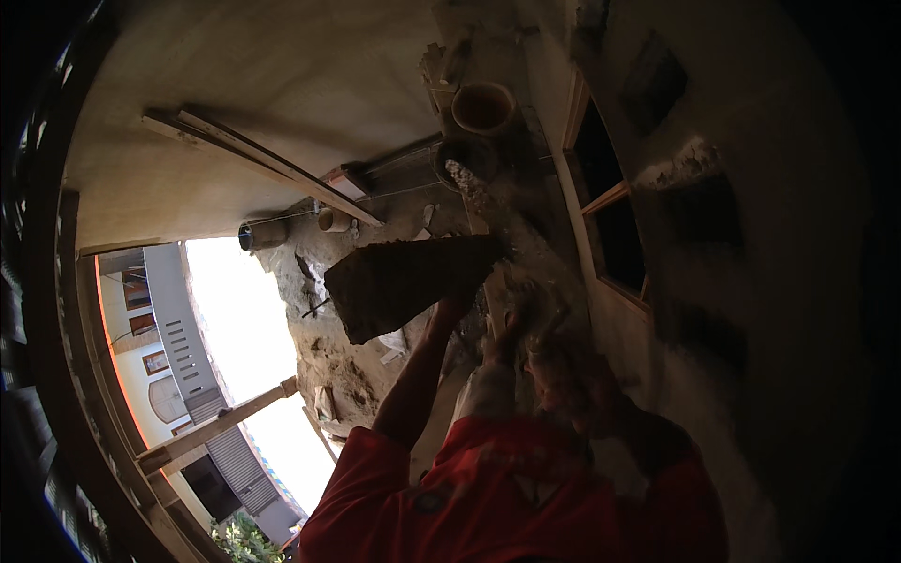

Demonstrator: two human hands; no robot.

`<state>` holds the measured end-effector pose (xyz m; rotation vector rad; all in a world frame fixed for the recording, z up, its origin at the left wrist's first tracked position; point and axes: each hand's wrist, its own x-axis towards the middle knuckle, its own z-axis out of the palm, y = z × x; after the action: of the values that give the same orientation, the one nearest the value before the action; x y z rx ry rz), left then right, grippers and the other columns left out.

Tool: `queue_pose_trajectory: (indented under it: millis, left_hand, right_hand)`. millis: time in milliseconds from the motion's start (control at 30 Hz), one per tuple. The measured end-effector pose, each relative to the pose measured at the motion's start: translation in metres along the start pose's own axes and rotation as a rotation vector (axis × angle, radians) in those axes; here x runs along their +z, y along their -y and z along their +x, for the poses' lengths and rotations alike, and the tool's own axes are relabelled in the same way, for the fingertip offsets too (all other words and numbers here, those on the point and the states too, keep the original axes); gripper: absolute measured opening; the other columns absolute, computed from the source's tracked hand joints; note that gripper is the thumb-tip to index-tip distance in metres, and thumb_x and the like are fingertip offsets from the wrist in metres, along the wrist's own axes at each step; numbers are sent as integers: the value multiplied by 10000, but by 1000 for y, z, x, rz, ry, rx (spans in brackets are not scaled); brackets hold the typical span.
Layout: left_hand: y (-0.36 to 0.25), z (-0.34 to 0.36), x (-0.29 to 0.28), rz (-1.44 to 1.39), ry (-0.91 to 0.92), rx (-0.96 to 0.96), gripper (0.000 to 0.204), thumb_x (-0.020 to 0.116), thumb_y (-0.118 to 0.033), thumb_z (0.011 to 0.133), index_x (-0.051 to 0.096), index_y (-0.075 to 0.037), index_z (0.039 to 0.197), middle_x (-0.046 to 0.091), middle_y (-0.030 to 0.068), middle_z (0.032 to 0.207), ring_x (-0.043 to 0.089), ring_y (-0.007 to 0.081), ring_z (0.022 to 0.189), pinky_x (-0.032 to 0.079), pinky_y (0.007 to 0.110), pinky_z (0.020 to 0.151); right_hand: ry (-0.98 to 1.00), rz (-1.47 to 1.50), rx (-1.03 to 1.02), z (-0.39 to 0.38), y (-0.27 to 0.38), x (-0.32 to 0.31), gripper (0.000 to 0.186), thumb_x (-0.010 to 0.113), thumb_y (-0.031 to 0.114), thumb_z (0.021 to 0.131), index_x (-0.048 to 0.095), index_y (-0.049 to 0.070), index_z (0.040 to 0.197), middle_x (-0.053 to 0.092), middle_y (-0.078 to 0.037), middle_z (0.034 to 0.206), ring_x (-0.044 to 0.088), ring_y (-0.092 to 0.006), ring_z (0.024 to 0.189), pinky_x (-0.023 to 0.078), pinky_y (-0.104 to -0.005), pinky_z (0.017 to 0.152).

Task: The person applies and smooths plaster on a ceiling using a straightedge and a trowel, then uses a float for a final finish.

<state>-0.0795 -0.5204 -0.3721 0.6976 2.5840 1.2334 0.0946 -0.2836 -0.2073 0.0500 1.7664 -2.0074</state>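
My left arm reaches forward from a red sleeve. At its end my left hand is closed around the near lower edge of a broad, dark, flat-sided slab with a rough upper edge. The slab hangs above the floor, and shade hides what it is made of. My right hand is low in front of my body, to the right of my legs. Motion and shadow smear its fingers, so anything in them is hidden. My bare foot shows on the dusty floor beyond my trousers.
Two long wooden planks lean against the wall at the far left. Near their lower ends stand a bucket and a small pot. A round basin is at the far end. A wooden window frame lines the right wall. Rubble lies on the floor.
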Motion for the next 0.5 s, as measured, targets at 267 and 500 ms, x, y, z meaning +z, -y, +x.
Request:
queue_pose_trajectory:
  millis: [267,500]
  left_hand:
    - [24,-12,13,118,40,86,280,701,-122,870,646,-16,1123,672,129,1079,632,251,991,481,371,885]
    - [13,0,4,13,49,-118,269,699,-133,876,656,-9,1111,679,137,1068,632,239,985,477,354,883]
  right_hand:
    - [-86,234,-40,32,-28,46,558,557,303,953,375,23,1399,516,-135,1297,463,-272,1265,211,-448,1141]
    - [-181,-496,226,132,-205,26,584,518,381,943,363,-15,1344,543,-221,1198,570,-380,1124,455,-456,925]
